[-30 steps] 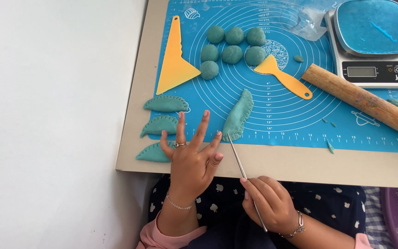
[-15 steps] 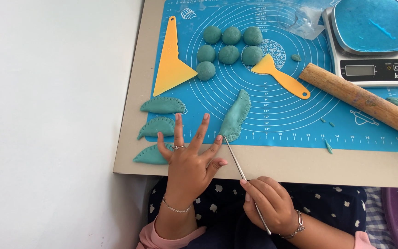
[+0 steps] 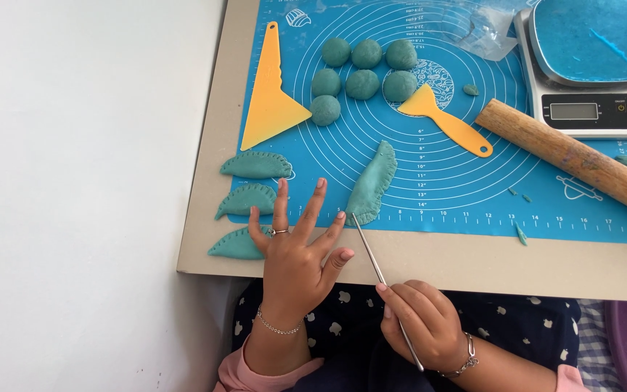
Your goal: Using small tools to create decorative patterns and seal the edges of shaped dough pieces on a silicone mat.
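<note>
Head view, looking down on a work board w/ blue silicone mat. Left hand: fingers spread flat, gripping nothing, fingertips at the mat's near edge, between three finished teal half-moon pastries at left and a folded teal dough piece at right; whether the palm touches the board cannot be told. Right hand: closed around a thin metal rod, held like a pen; rod's far tip meets the near end of the folded dough piece, its lower end is hidden in the fist. Dough piece lies tilted on the mat, crimp marks along one edge. Behind it: seven teal dough balls, yellow triangular scraper, small yellow spatula, wooden rolling pin (cut off at right), digital scale (top cut off). Clear plastic wrap near the scale is hard to make out. Purple object, lower right corner, mostly out of frame.
</note>
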